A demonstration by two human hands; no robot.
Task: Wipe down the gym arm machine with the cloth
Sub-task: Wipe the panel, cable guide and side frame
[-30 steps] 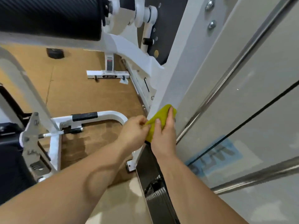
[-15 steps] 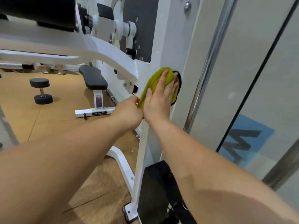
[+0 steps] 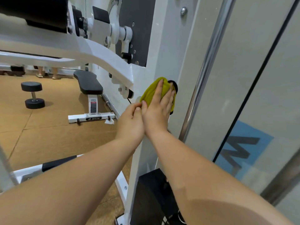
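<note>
Both bare forearms extend forward and converge at the wrists. Right hand (image 3: 158,114): flat, fingers (image 3: 159,90) straight and together, pressing on the cloth (image 3: 150,93). Left hand (image 3: 129,122): touching the right hand's thumb side, fingers curled, thumb and forefinger pinching the cloth's lower corner.

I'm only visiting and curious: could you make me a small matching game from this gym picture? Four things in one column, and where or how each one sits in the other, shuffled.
Things:
1. yellow-green cloth
2. dumbbell
3. flat bench
4. blue sticker

Places or states:
A. standing on end, far left
B. on the pale panel at the right
C. pressed against the machine's white upright under the flat right hand
D. black pad on a white base

Pairs: 1-C, 2-A, 3-D, 4-B
</note>
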